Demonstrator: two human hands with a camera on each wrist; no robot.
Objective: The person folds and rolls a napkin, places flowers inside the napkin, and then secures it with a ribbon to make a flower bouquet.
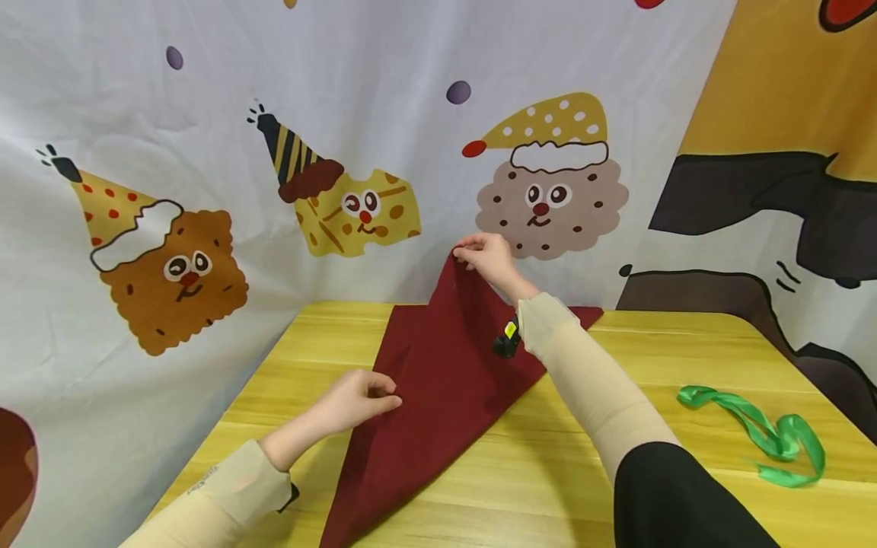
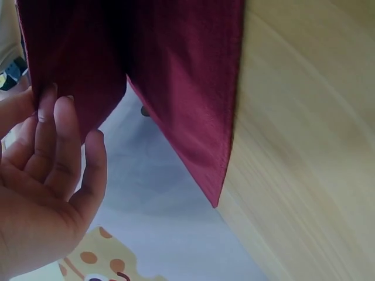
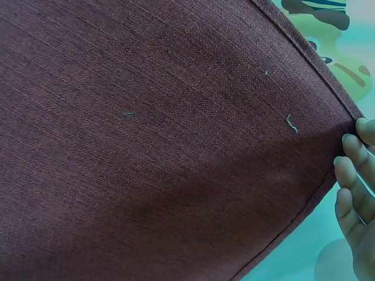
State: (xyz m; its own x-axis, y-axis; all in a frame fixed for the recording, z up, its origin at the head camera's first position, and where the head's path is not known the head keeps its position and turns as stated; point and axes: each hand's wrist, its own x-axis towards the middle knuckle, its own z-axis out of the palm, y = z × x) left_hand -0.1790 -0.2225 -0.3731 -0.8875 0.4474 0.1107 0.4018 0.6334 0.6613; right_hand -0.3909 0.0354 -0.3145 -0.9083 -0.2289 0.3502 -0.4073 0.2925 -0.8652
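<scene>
A dark red cloth (image 1: pixel 438 411) with a stitched hem lies over the wooden table, one part of it lifted to a peak. My right hand (image 1: pixel 488 259) pinches the raised corner between thumb and fingertips, up in front of the wall hanging. In the right wrist view, that hand's fingers (image 3: pixel 351 170) meet at the corner of the cloth, and small pale threads cling to its surface. My left hand (image 1: pixel 356 399) hovers over the cloth's left part, thumb and fingers bent and apart. In the left wrist view its fingertips overlap the cloth's edge.
A curled green ribbon (image 1: pixel 781 441) lies at the right of the wooden table (image 1: pixel 589 479). Behind the table hangs a white sheet (image 1: pixel 384 68) printed with cartoon biscuits and cheese in party hats.
</scene>
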